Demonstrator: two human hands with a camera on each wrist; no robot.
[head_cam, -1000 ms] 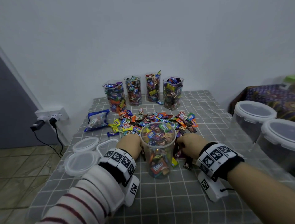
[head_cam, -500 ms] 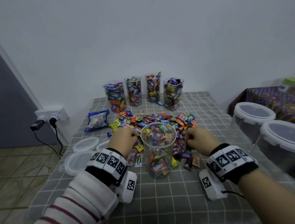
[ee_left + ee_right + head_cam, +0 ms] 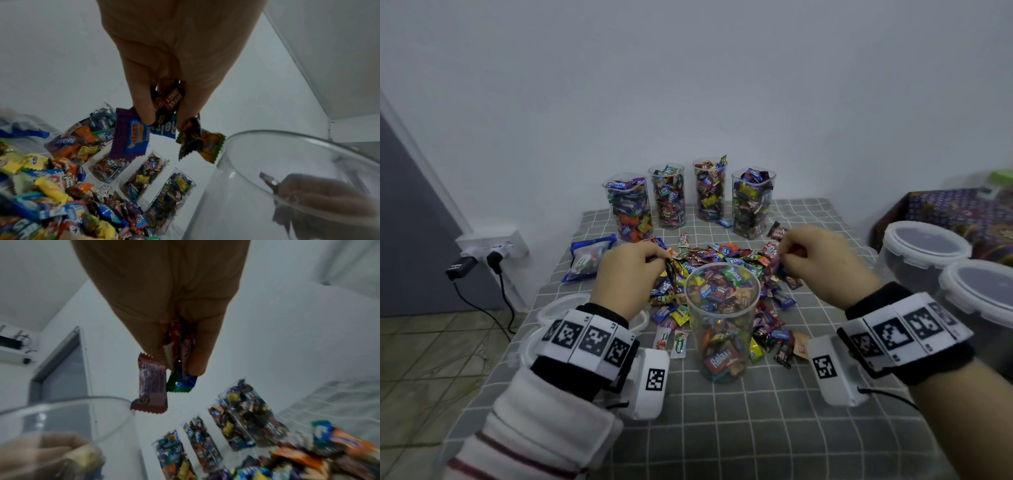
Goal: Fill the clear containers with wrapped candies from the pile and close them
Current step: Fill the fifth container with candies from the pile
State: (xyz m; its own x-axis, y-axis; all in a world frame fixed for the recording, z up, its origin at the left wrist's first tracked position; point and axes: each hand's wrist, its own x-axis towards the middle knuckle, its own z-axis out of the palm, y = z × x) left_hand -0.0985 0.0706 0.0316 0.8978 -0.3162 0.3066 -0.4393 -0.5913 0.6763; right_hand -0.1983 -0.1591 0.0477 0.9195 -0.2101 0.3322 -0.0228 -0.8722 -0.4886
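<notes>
Four jars point(image 3: 690, 200) at the far edge stand full but lidless. The near jar point(image 3: 722, 323) is almost full. Left hand point(image 3: 628, 274) and right hand point(image 3: 822, 262) each pinch candies above the pile point(image 3: 722, 260); lids point(image 3: 558, 310) wait left.

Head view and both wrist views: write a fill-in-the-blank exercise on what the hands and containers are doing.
Both hands, left hand and right hand, hold several wrapped ____.
The near container between them has no ____ on it.
Along the wall stand ____ filled containers.
The candy pile lies on a ____-patterned cloth.

Missing: candies; lid; four; grid
</notes>
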